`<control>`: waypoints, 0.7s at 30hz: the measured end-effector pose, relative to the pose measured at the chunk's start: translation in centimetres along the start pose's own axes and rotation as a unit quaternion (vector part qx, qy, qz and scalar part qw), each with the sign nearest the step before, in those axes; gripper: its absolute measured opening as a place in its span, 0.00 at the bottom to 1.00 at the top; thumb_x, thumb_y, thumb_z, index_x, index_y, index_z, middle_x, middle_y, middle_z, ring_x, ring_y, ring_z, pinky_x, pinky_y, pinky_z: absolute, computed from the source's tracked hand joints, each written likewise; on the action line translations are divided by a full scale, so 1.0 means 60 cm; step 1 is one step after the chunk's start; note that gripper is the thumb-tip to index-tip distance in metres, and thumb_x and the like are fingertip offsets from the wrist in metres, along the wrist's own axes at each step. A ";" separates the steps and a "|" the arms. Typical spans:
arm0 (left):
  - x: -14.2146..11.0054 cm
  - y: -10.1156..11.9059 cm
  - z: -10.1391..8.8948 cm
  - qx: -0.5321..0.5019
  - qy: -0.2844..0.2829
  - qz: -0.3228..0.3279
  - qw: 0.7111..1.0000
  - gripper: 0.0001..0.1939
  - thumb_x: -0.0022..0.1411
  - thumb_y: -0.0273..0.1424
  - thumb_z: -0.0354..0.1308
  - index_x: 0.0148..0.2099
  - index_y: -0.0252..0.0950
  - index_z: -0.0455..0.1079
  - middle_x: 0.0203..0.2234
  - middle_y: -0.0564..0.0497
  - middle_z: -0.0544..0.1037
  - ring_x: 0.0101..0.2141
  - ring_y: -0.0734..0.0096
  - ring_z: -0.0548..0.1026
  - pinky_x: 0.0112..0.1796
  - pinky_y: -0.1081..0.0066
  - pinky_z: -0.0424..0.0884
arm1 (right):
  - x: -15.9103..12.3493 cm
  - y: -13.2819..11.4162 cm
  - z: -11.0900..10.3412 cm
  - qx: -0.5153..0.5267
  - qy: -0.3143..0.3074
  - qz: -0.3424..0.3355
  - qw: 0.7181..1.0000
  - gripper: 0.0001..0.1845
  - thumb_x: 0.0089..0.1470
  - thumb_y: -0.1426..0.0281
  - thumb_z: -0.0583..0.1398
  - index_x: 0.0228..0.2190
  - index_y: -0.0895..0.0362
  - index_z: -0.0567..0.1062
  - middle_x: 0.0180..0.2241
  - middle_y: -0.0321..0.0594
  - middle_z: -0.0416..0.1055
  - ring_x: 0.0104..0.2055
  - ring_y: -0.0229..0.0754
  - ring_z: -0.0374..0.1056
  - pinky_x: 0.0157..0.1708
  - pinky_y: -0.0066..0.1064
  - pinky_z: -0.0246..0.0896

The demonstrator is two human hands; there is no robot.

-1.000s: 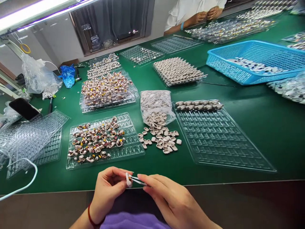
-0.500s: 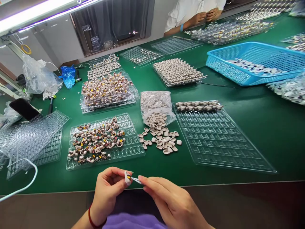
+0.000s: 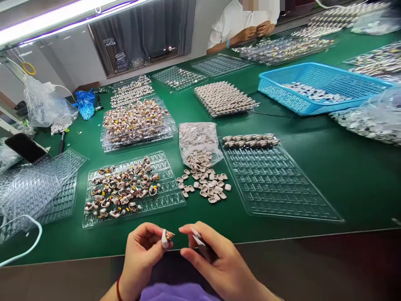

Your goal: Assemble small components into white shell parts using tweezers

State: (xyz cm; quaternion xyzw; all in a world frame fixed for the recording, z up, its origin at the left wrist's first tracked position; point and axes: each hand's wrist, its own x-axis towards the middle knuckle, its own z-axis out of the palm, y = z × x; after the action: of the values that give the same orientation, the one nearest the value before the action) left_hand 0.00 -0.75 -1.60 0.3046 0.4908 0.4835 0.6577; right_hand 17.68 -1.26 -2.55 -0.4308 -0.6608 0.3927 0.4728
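Note:
Between the thumb and forefinger of my left hand [image 3: 140, 248] is a small beige earbud part [image 3: 164, 240] with a bit of yellow and dark innards. My right hand [image 3: 221, 259] keeps tweezers [image 3: 197, 238] tucked against the palm; their tips stick out between thumb and forefinger, which are spread and apart from the part. Beyond my left hand lies a clear tray [image 3: 175, 194] partly filled with similar beige parts [image 3: 125, 188] showing yellow and red bits. Loose beige caps [image 3: 213, 188] spill from a clear bag [image 3: 199, 136] past my right hand.
To the right is a clear tray [image 3: 282, 188] with caps along its far end. Stacked filled trays [image 3: 134, 121], a rack of beige pieces [image 3: 224, 98] and a blue basket [image 3: 282, 98] stand farther back. Nested trays [image 3: 28, 188] and a phone [image 3: 23, 147] lie left. Across the table sits a co-worker [image 3: 232, 29].
My right hand has drawn the tweezers back from the earbud part, turning them into the palm and spreading thumb and forefinger. My left hand still holds the part. The view has shifted slightly.

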 end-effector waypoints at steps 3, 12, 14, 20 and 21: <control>0.001 -0.001 0.003 0.032 -0.018 0.026 0.999 0.07 0.46 0.29 0.73 0.28 0.34 0.78 0.24 0.50 0.83 0.26 0.75 0.78 0.31 0.80 0.73 | 0.012 -0.002 0.012 0.051 0.002 0.051 0.997 0.04 0.58 0.68 0.60 0.33 0.55 0.73 0.24 0.32 0.65 0.23 0.35 0.62 0.21 0.23 0.59; 0.005 -0.005 0.003 0.045 -0.017 0.045 0.998 0.07 0.47 0.29 0.73 0.30 0.35 0.79 0.27 0.49 0.85 0.28 0.72 0.80 0.33 0.79 0.74 | 0.003 0.008 0.030 0.032 0.036 -0.039 0.998 0.04 0.59 0.74 0.58 0.34 0.53 0.71 0.28 0.35 0.68 0.29 0.37 0.65 0.29 0.24 0.63; 0.005 -0.006 0.002 0.032 -0.007 0.039 0.999 0.07 0.46 0.29 0.73 0.29 0.35 0.79 0.25 0.50 0.84 0.27 0.73 0.79 0.32 0.80 0.74 | -0.002 0.011 0.024 0.016 0.015 -0.021 1.000 0.05 0.60 0.72 0.58 0.40 0.53 0.71 0.30 0.36 0.68 0.29 0.37 0.66 0.29 0.25 0.65; 0.008 -0.008 -0.001 -0.005 0.013 0.031 0.999 0.07 0.46 0.28 0.73 0.29 0.35 0.78 0.28 0.50 0.85 0.30 0.72 0.80 0.34 0.78 0.75 | -0.015 0.013 0.003 -0.062 -0.022 -0.061 0.996 0.17 0.63 0.76 0.52 0.52 0.52 0.66 0.34 0.39 0.71 0.32 0.38 0.70 0.33 0.25 0.68; 0.008 -0.008 -0.001 -0.006 0.015 0.032 0.999 0.07 0.46 0.28 0.73 0.29 0.35 0.78 0.28 0.49 0.85 0.31 0.71 0.80 0.35 0.78 0.75 | -0.017 0.013 0.002 -0.069 -0.024 -0.073 0.995 0.17 0.63 0.77 0.52 0.52 0.52 0.66 0.34 0.39 0.71 0.32 0.38 0.70 0.33 0.25 0.69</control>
State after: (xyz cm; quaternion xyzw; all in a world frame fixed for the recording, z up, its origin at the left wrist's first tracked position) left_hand 0.12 -0.50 -2.20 0.3087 0.4877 0.5120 0.6361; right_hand 17.91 -1.97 -3.59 -0.4033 -0.7270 0.3206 0.4538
